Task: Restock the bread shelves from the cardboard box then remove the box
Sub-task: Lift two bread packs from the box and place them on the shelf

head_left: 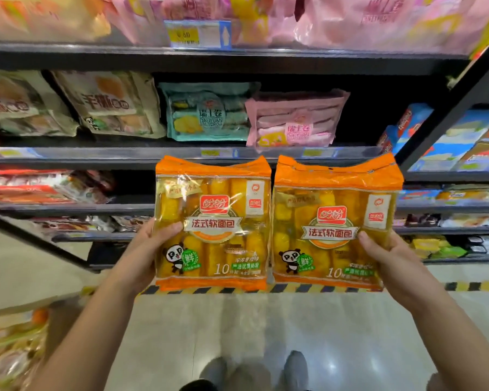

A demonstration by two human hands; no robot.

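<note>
One orange bread pack (212, 221) is gripped at its left edge by the left hand (150, 246), with the thumb on the front and the fingers hidden behind. A second orange pack (333, 224) is gripped the same way at its right edge by the right hand (387, 252). Both packs are held upright, side by side and almost touching, with the labels facing out. This is most likely so they can be set down facing the right way.

A dark gap (362, 119) is seen on the middle shelf (96, 158), just beside a pink pack (294, 119), and the packs could be put there. The cardboard box (54, 311) is seen low on the left, with other packs inside. A shiny pale floor (209, 328) and striped tape (477, 286) are seen below.
</note>
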